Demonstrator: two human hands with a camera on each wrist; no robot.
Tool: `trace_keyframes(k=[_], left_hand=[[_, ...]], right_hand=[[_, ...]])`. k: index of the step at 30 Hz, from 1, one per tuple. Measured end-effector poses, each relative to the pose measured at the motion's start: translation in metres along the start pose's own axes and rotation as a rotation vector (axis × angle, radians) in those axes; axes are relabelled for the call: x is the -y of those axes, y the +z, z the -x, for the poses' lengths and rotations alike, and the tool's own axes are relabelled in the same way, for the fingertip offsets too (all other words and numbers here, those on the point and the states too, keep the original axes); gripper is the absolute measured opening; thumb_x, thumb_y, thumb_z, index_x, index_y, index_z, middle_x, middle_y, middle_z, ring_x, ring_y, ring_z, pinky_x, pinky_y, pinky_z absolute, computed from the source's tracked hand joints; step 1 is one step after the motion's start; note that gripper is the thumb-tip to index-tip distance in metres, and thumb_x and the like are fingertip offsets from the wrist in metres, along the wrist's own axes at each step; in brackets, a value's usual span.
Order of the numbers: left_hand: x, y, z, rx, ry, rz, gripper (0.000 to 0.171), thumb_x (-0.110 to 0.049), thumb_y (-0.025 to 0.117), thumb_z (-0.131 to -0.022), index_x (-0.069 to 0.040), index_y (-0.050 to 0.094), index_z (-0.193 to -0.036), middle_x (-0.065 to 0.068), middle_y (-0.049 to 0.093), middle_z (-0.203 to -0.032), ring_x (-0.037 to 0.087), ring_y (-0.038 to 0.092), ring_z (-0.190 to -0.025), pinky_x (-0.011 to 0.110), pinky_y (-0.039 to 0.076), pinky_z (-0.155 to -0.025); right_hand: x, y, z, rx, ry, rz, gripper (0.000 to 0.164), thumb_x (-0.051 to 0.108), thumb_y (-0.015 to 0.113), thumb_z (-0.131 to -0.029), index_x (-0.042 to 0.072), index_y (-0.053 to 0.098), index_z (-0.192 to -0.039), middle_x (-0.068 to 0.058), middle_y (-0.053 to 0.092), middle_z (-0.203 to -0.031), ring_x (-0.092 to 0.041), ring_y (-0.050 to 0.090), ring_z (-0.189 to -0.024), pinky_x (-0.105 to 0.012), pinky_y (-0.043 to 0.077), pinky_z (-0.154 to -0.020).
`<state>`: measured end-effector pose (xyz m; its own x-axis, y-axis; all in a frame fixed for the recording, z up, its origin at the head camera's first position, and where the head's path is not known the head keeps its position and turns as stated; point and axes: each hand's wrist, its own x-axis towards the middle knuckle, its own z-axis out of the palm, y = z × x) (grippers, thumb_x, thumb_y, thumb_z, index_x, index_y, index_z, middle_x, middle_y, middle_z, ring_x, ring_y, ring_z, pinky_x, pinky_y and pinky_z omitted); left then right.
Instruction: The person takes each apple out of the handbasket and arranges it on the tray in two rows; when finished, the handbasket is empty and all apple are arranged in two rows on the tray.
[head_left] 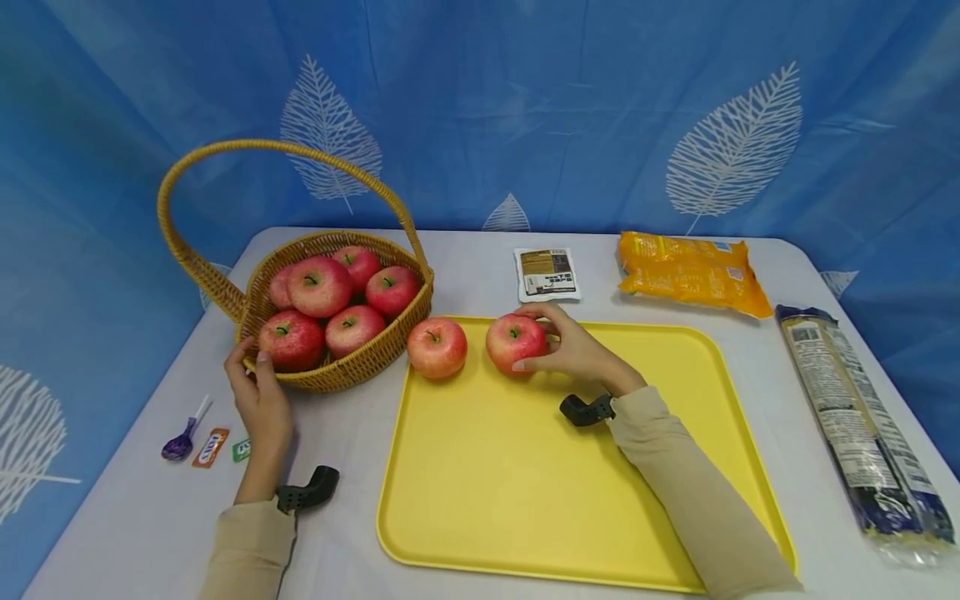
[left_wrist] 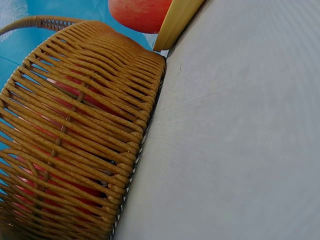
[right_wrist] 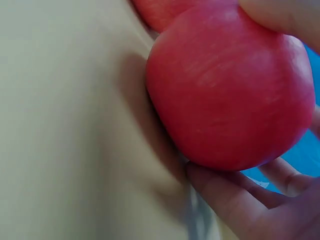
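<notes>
My right hand (head_left: 573,346) grips a red apple (head_left: 514,343) over the upper part of the yellow tray (head_left: 540,467), thumb on the near side and fingers round the far side. In the right wrist view, that apple (right_wrist: 230,90) sits close over the tray surface between thumb and fingers. A second apple (head_left: 437,348) rests at the tray's upper left corner. My left hand (head_left: 262,408) holds the near left rim of the wicker basket (head_left: 375,354), which has several red apples in it. Woven basket side (left_wrist: 75,130) fills much of the left wrist view, where the left hand is out of sight.
Left of the left forearm lie a purple lollipop (head_left: 178,446), an orange wrapped sweet (head_left: 211,447) and a green one (head_left: 241,451). Behind the tray are a small white-and-brown packet (head_left: 547,275) and an orange bag (head_left: 690,273). A long clear-and-blue package (head_left: 855,425) lies at right. The basket's tall handle (head_left: 292,148) arches up.
</notes>
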<state>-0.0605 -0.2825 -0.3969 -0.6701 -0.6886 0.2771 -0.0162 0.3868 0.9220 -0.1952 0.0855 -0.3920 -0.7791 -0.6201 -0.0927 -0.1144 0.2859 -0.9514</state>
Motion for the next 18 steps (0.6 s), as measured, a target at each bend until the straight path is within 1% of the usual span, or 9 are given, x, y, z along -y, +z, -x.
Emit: trace_keyframes(k=[3,5,8,10,13,14,15,18], left_hand=[[-0.0002,-0.0002,0.0010,-0.005,0.003,0.009,0.038,-0.025,0.034,-0.097,-0.008,0.036,-0.131,0.007,0.037,-0.138,0.010,0.027,-0.133,0.031,0.016,-0.112],[0.0000,0.0000,0.0012,-0.009,0.004,0.013,0.038,-0.025,0.034,-0.097,-0.007,0.036,-0.131,0.007,0.037,-0.138,0.011,0.027,-0.133,0.030,0.016,-0.112],[0.0000,0.0005,0.0009,-0.014,0.005,0.020,0.038,-0.023,0.034,-0.097,-0.006,0.036,-0.131,0.007,0.038,-0.137,0.011,0.028,-0.132,0.029,0.017,-0.111],[0.0002,0.0007,0.0004,-0.014,0.004,0.015,0.038,-0.023,0.034,-0.097,-0.007,0.036,-0.131,0.006,0.038,-0.137,0.010,0.028,-0.132,0.029,0.017,-0.111],[0.0008,0.0008,-0.0001,-0.013,0.005,0.006,0.038,-0.025,0.034,-0.097,-0.008,0.036,-0.130,0.006,0.037,-0.138,0.009,0.027,-0.132,0.029,0.017,-0.111],[0.0010,0.0006,-0.0002,-0.011,0.006,0.004,0.038,-0.025,0.034,-0.097,-0.008,0.036,-0.130,0.006,0.037,-0.138,0.009,0.027,-0.132,0.030,0.016,-0.112],[0.0016,0.0006,-0.0003,-0.011,0.008,0.001,0.038,-0.025,0.034,-0.097,-0.008,0.037,-0.130,0.006,0.037,-0.137,0.009,0.027,-0.133,0.030,0.016,-0.112],[0.0024,0.0007,-0.0002,-0.011,0.010,-0.001,0.038,-0.026,0.034,-0.097,-0.008,0.036,-0.130,0.007,0.037,-0.137,0.009,0.027,-0.133,0.030,0.016,-0.112]], right_hand=[[0.0009,0.0016,0.0035,0.010,-0.014,0.054,0.082,0.027,0.080,-0.066,0.019,0.035,-0.134,-0.006,0.031,-0.131,-0.028,0.042,-0.118,-0.041,0.043,-0.095],[0.0015,0.0023,0.0054,0.012,-0.016,0.093,0.083,0.028,0.080,-0.066,0.019,0.035,-0.135,-0.007,0.031,-0.128,-0.028,0.042,-0.116,-0.041,0.042,-0.095],[0.0018,0.0032,0.0072,0.013,-0.011,0.138,0.083,0.032,0.080,-0.065,0.021,0.035,-0.134,-0.007,0.032,-0.127,-0.028,0.041,-0.115,-0.042,0.042,-0.095],[0.0018,0.0035,0.0079,0.013,0.003,0.160,0.083,0.036,0.080,-0.064,0.023,0.035,-0.133,-0.005,0.032,-0.127,-0.027,0.041,-0.115,-0.043,0.042,-0.095],[0.0011,0.0035,0.0084,0.017,0.015,0.183,0.086,0.039,0.080,-0.064,0.025,0.033,-0.134,-0.004,0.032,-0.129,-0.026,0.040,-0.116,-0.043,0.041,-0.095],[0.0010,0.0034,0.0088,0.021,0.019,0.181,0.086,0.039,0.079,-0.064,0.026,0.033,-0.135,-0.004,0.032,-0.130,-0.026,0.040,-0.116,-0.043,0.040,-0.096],[0.0046,0.0037,0.0104,0.028,0.023,0.175,0.085,0.037,0.079,-0.066,0.025,0.032,-0.136,-0.005,0.032,-0.131,-0.026,0.040,-0.117,-0.044,0.040,-0.096],[0.0045,0.0036,0.0111,0.036,0.021,0.167,0.086,0.037,0.078,-0.067,0.024,0.030,-0.138,-0.004,0.032,-0.135,-0.026,0.040,-0.119,-0.043,0.041,-0.096]])
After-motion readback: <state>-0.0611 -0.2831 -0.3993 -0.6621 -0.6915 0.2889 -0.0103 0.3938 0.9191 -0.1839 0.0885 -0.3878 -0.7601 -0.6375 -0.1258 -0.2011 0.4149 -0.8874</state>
